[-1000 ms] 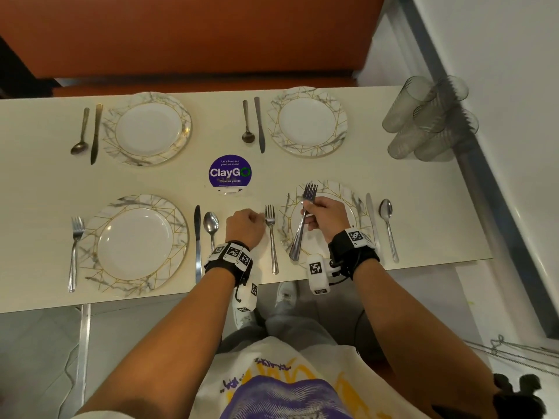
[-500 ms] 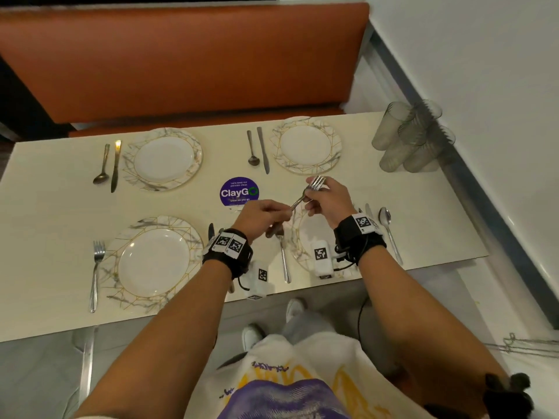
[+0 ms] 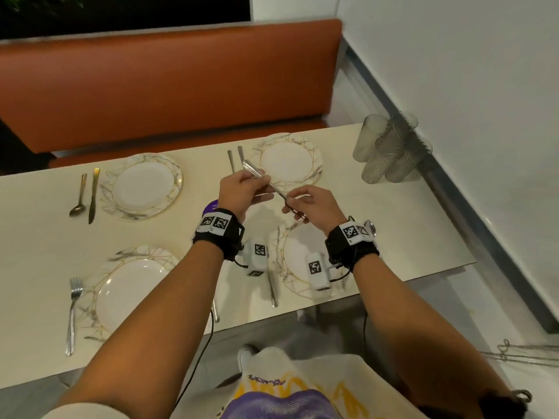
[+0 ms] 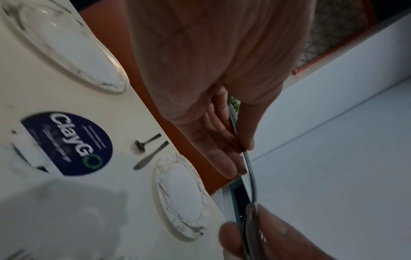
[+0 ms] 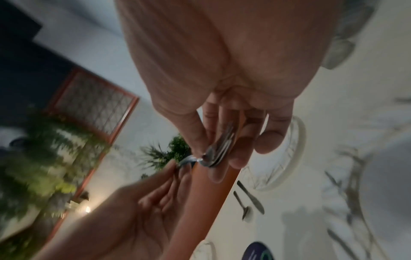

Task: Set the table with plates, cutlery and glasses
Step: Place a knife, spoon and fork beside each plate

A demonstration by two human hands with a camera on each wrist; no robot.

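Observation:
A metal fork (image 3: pixel 266 181) hangs in the air above the middle of the table, and both hands hold it. My left hand (image 3: pixel 257 184) pinches the handle, whose end points up and away. My right hand (image 3: pixel 292 201) pinches the tined end (image 5: pixel 220 151), which may be more than one fork stacked. Four marbled plates lie on the table: far left (image 3: pixel 175 176), far right (image 3: pixel 316 164), near left (image 3: pixel 99 285) and near right (image 3: pixel 282 267). Several clear glasses (image 3: pixel 390 149) stand grouped at the back right corner.
A spoon (image 3: pixel 79 198) and knife (image 3: pixel 93 195) lie left of the far left plate, and another pair (image 3: pixel 231 160) left of the far right plate. Forks lie left of the near plates (image 3: pixel 72 313) (image 3: pixel 272 288). An orange bench (image 3: pixel 169 86) backs the table.
My left hand left the table and took the fork's handle. Both hands have risen and moved away from me, from over the near right plate toward the far right plate.

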